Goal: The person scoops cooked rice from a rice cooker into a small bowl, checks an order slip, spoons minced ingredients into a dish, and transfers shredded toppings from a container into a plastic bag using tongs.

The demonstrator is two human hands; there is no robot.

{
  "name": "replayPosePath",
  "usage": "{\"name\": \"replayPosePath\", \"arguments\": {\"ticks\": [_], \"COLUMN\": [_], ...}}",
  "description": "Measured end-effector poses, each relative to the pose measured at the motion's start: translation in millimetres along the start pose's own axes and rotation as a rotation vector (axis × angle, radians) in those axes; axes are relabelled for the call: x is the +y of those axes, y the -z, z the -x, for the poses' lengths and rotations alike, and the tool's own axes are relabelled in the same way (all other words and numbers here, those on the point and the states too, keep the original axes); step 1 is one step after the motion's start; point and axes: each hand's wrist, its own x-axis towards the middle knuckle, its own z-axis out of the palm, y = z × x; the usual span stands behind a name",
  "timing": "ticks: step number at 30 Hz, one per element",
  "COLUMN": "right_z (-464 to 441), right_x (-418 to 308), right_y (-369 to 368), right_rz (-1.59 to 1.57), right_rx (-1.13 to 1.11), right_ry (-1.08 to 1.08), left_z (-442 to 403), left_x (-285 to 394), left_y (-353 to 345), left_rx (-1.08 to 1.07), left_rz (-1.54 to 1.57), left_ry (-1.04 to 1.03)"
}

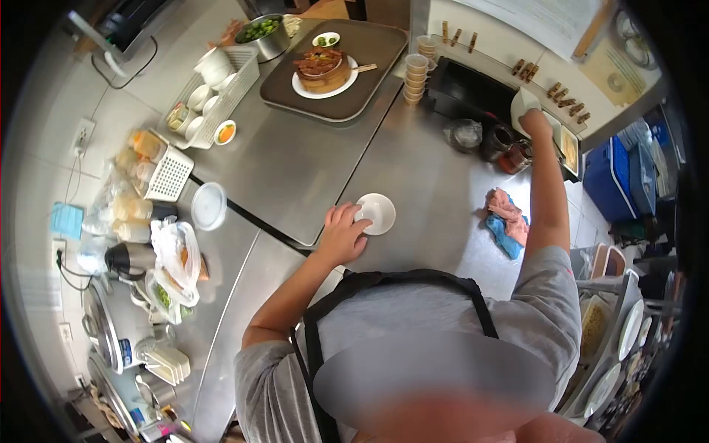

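The left hand (341, 235) is half open, its fingers loosely bent and spread, fingertips touching the near-left rim of the bowl (381, 212); whether it grips cannot be told. The bowl sits upright on the steel table (425, 184). The right hand (533, 122), arm stretched out, is at a white container (523, 105); its fingers are partly hidden, so its grip is unclear. Nearer lie pink (507, 210) and blue cloths (504, 239); farther off, a tray (284, 94) bears a steamer (325, 79).
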Motion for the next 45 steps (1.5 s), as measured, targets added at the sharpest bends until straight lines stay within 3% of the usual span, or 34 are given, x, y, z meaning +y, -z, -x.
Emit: {"name": "replayPosePath", "arguments": {"ticks": [5, 6, 9, 11, 14, 16, 20, 22, 25, 28, 31, 34, 40, 45], "right_z": [93.0, 113.3, 177.7, 214.5, 269.2, 298.4, 313.8, 310.3, 310.8, 308.0, 309.1, 312.9, 315.3, 312.1], "right_x": [-31.1, -43.4, -87.0, -114.4, -151.1, -166.5, -176.4, -179.5, -183.7, -184.4, -183.6, -182.2, -190.1, -181.1], "right_y": [79.6, 81.7, 77.7, 56.2, 37.3, 33.3, 34.2, 37.3, 23.6, 11.8, 12.9, 26.9, 12.3, 14.9], "right_rz": [0.006, 0.03, 0.061, -0.122, -0.157, -0.166, -0.477, -0.476, -0.264, -0.095, -0.201, -0.319, -0.384, -0.374], "right_rx": [0.171, 0.216, 0.276, 0.509, 0.43, 0.376, 0.298, 0.364, 0.226, 0.264, 0.377, 0.257, 0.337, 0.396], "right_ry": [0.228, 0.305, 0.615, 1.005, 1.244, 1.312, 1.322, 1.236, 1.114, 1.082, 1.006, 1.003, 1.174, 1.148], "left_z": [-7.8, -13.6, -40.4, -51.5, -47.4, -33.2, -7.9, -2.7, 1.5, 1.3, -0.9, 0.6, -8.1, -7.9], "left_x": [-2.8, -16.2, 1.4, 16.8, 19.5, 20.7, 9.5, 7.1, 3.5, -0.9, 1.3, -4.8, -5.8, -11.7], "left_y": [8.0, 2.5, 18.3, 29.5, 27.8, 28.6, 26.4, 28.9, 31.1, 24.8, 23.5, 22.8, 31.5, 33.2], "left_rx": [0.235, 0.278, 0.205, 0.138, 0.075, 0.213, 0.308, 0.302, 0.253, 0.226, 0.242, 0.207, 0.171, 0.204], "left_rz": [0.176, 0.266, 0.995, 1.437, 1.662, 1.666, 1.61, 1.593, 1.561, 1.512, 1.493, 1.435, 1.439, 1.37], "left_ry": [0.273, 0.229, 0.515, 0.628, 0.65, 0.613, 0.626, 0.632, 0.621, 0.593, 0.584, 0.57, 0.518, 0.532]}}
